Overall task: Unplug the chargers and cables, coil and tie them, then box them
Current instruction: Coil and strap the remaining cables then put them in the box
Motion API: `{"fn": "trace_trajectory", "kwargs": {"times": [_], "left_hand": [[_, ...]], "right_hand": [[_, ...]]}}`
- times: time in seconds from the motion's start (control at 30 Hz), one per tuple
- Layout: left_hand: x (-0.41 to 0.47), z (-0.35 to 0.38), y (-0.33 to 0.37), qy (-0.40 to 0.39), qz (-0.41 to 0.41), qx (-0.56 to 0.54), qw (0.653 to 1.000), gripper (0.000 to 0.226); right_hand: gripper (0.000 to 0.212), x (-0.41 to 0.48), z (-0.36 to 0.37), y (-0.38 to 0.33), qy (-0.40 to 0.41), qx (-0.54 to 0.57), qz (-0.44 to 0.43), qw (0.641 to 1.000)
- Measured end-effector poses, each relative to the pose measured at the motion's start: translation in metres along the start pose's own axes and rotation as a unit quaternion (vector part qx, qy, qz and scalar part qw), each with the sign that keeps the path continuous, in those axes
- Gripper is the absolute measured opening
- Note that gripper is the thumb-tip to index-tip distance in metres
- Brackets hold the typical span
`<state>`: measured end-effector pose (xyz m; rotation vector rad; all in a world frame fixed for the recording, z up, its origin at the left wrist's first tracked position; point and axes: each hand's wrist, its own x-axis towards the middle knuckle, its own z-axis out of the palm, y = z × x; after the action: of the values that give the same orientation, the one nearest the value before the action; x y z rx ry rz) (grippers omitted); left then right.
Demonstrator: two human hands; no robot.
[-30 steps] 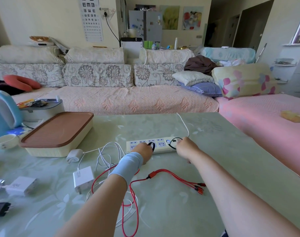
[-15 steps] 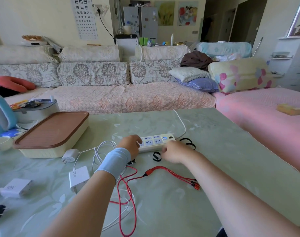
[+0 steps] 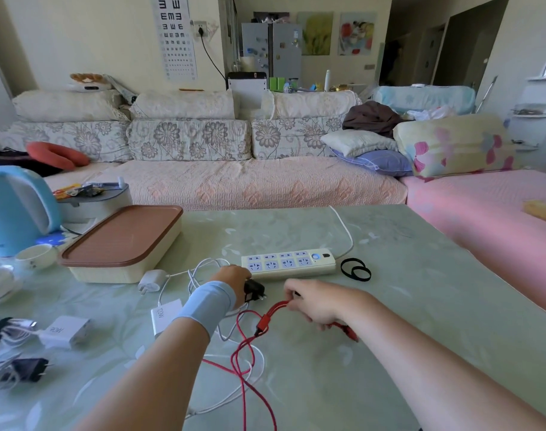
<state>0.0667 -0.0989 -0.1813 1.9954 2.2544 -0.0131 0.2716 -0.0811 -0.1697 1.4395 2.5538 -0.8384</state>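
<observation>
A white power strip (image 3: pixel 288 264) lies mid-table with all sockets bare. My left hand (image 3: pixel 234 275), above a blue wrist band, grips a small black plug charger (image 3: pixel 254 290) just in front of the strip's left end. My right hand (image 3: pixel 318 303) pinches the red multi-head cable (image 3: pixel 249 346) near its splitter; the red plug ends (image 3: pixel 349 332) stick out under my wrist. Two black band ties (image 3: pixel 355 270) lie right of the strip. White chargers (image 3: pixel 165 314) and white cables (image 3: pixel 203 269) lie left of my arm.
A cream box with a brown lid (image 3: pixel 122 241) stands at the left. Beside it are a blue kettle (image 3: pixel 16 209) and a small white bowl (image 3: pixel 36 256). More chargers (image 3: pixel 64 331) and a black plug (image 3: pixel 29 370) lie at the near left. A sofa (image 3: pixel 234 181) runs behind the table.
My left hand came off the strip toward me and now holds the black charger. My right hand moved down from the ties and took hold of the red cable.
</observation>
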Motion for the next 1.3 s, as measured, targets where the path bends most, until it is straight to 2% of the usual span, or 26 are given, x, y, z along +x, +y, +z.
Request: {"fn": "trace_trajectory", "kwargs": {"times": [0.07,0.23,0.33,0.4,0.47,0.57,0.73,0.83,0.93,1.0,1.1,1.13,1.2,1.3], "left_hand": [[0.001,0.000,0.000,0.003,-0.004,-0.012,1.000,0.030],[-0.003,-0.002,0.003,0.041,0.031,-0.051,0.997,0.048],[-0.010,-0.009,0.008,0.064,0.053,-0.065,0.994,0.036],[-0.018,-0.011,0.011,0.043,0.038,-0.071,0.996,0.031],[-0.027,-0.009,0.012,0.015,0.022,-0.026,0.999,0.037],[-0.033,0.001,0.009,-0.009,-0.027,0.014,0.999,0.047],[-0.033,0.008,0.008,-0.019,-0.076,-0.021,0.997,0.028],[-0.029,0.002,0.006,-0.008,-0.058,-0.041,0.997,0.026],[-0.030,-0.012,0.010,-0.007,0.000,-0.049,0.999,0.024],[-0.034,-0.023,0.017,-0.001,0.042,-0.094,0.995,0.027],[-0.039,-0.034,0.023,-0.010,0.068,-0.282,0.957,0.025],[-0.041,-0.037,0.023,-0.027,0.068,-0.345,0.936,0.024],[-0.045,-0.039,0.021,-0.064,0.065,-0.422,0.902,0.024],[-0.049,-0.044,0.020,-0.082,0.062,-0.440,0.892,0.031]], "right_hand": [[0.007,-0.008,-0.004,-0.007,0.029,-0.002,-0.022,0.999],[0.022,-0.015,-0.007,-0.018,0.068,-0.003,-0.042,0.997],[0.018,-0.018,-0.008,-0.021,0.074,-0.009,-0.046,0.996],[0.013,-0.022,-0.010,-0.020,0.088,0.012,-0.052,0.995],[0.013,-0.027,-0.008,-0.021,0.098,0.034,-0.059,0.993],[0.018,-0.034,-0.004,-0.025,0.115,-0.011,-0.070,0.991],[0.021,-0.035,0.003,-0.033,0.111,-0.006,-0.048,0.993],[0.023,-0.030,0.005,-0.028,0.113,-0.010,-0.063,0.992],[0.020,-0.022,0.003,-0.024,0.155,-0.017,-0.084,0.984],[0.027,-0.018,0.001,-0.026,0.193,-0.033,-0.100,0.976],[0.058,-0.016,-0.005,-0.031,0.251,-0.115,-0.118,0.954],[0.058,-0.017,-0.009,-0.033,0.266,-0.132,-0.121,0.947],[0.043,-0.017,-0.015,-0.035,0.277,-0.146,-0.122,0.942],[0.030,-0.021,-0.019,-0.035,0.258,-0.114,-0.111,0.953]]}}
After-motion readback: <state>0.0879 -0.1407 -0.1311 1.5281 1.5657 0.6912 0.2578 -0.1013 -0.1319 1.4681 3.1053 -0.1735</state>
